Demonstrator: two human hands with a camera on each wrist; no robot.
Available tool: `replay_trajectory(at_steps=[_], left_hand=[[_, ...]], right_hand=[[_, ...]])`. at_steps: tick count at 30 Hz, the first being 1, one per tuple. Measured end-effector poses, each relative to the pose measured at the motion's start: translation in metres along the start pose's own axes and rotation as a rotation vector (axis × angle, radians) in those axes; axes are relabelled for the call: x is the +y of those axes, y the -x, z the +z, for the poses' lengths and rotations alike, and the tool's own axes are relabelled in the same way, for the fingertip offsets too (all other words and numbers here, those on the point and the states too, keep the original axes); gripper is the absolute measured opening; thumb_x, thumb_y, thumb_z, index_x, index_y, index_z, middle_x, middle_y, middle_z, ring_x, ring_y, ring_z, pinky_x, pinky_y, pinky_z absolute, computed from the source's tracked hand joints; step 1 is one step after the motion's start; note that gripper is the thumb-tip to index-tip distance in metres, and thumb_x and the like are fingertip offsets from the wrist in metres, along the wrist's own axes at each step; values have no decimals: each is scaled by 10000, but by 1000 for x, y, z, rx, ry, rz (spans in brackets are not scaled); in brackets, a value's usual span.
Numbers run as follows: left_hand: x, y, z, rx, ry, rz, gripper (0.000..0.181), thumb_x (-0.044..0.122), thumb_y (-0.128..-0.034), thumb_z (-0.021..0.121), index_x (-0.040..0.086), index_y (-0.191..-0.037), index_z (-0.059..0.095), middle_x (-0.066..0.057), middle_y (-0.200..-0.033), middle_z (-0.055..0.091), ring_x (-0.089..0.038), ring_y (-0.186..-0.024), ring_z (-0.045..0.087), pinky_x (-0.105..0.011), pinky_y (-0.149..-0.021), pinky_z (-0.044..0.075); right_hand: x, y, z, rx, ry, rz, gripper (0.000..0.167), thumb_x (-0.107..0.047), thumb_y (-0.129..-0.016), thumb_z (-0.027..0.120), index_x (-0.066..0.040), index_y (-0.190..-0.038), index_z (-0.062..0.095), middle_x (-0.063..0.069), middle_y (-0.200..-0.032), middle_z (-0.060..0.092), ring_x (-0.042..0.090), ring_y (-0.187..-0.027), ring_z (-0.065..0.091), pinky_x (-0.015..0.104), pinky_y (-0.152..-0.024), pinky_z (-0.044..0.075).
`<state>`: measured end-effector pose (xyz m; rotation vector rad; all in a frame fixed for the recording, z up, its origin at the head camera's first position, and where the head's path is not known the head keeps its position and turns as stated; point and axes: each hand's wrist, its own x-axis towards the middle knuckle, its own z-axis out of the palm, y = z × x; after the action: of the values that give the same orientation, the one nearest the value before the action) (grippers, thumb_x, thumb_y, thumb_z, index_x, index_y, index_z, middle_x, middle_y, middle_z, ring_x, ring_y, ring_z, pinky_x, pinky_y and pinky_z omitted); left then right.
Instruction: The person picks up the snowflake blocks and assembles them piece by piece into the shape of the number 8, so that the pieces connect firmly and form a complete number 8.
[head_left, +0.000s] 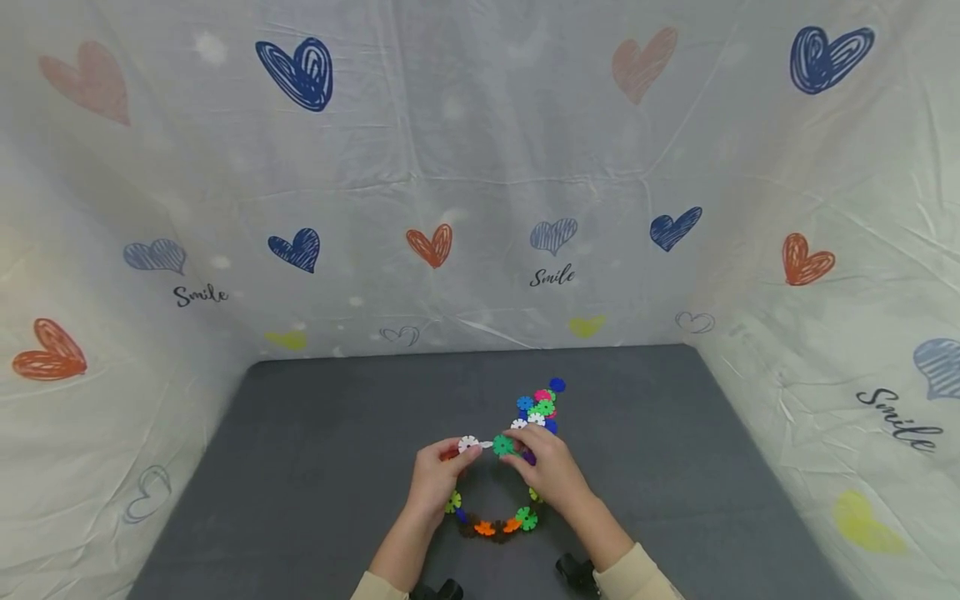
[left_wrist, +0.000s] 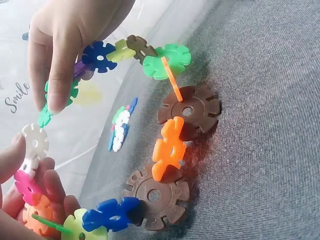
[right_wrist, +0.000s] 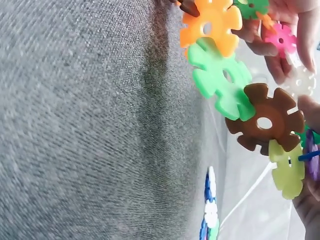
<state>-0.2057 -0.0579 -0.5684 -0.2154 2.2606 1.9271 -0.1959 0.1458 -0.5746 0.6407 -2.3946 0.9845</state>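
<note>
A loop of notched plastic snowflake discs hangs between the two hands, its lower part with brown discs and an orange disc close to the grey cloth. My left hand pinches the chain by a white disc; pink and orange discs lie along its fingers in the left wrist view. My right hand pinches a green disc at the facing end. A white disc seen edge-on spans between them; whether it is slotted into the green one, I cannot tell.
A heap of loose discs in blue, green, pink and white lies just beyond the right hand. Dark grey cloth covers the table. Two black objects sit by the wrists. A white heart-print curtain surrounds the table.
</note>
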Motion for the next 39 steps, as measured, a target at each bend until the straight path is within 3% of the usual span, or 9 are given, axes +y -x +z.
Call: replay_trajectory(at_steps=[5, 16, 19, 23, 29, 39], left_hand=[[1, 1, 2, 11, 6, 8, 414, 350, -855, 817, 14, -1085, 743, -75, -950, 691, -174, -793, 616, -280, -743, 557], [3, 4, 4, 36, -16, 39, 396, 379, -849, 817, 56, -1072, 767, -81, -1015, 708, -199, -862, 615, -285, -777, 569], [5, 6, 5, 57, -17, 61, 374, 366, -842, 827, 67, -1060, 773, -76, -1000, 709, -208, -868, 611, -282, -767, 570], [7, 7, 5, 76, -10, 69, 346, 366, -833, 835, 106, -1054, 780, -55, -1009, 709, -210, -897, 609, -271, -769, 566], [7, 6, 2, 52, -2, 76, 336, 372, -834, 833, 122, -1053, 783, -45, -1019, 713, -211, -895, 611, -268, -765, 558], [5, 5, 2, 12, -8, 71, 339, 371, -840, 829, 114, -1056, 784, -53, -1024, 711, -216, -899, 599, -319, -781, 560]], right_hand=[[2, 1, 0, 44, 10, -59, 367, -82, -754, 887, -80, -1085, 727, -5, -894, 643, 99, -775, 580, 196, -690, 542], [-4, -3, -4, 26, 104, -140, 392, -118, -759, 891, -71, -1111, 725, 10, -970, 669, 108, -809, 601, 208, -745, 565], [-3, -4, -6, 21, 148, -169, 346, -209, -839, 835, -59, -1127, 715, 24, -983, 667, 124, -833, 611, 223, -770, 571], [2, -4, -8, 57, 148, -180, 384, -381, -960, 650, -45, -1135, 714, 35, -974, 663, 124, -826, 599, 219, -761, 561], [5, -4, -9, 76, 126, -227, 395, -394, -998, 590, -50, -1152, 711, 35, -1021, 679, 139, -865, 626, 239, -794, 567], [6, -3, -7, 73, 114, -221, 398, -395, -993, 591, -46, -1146, 708, 39, -1026, 683, 155, -882, 637, 258, -804, 573]])
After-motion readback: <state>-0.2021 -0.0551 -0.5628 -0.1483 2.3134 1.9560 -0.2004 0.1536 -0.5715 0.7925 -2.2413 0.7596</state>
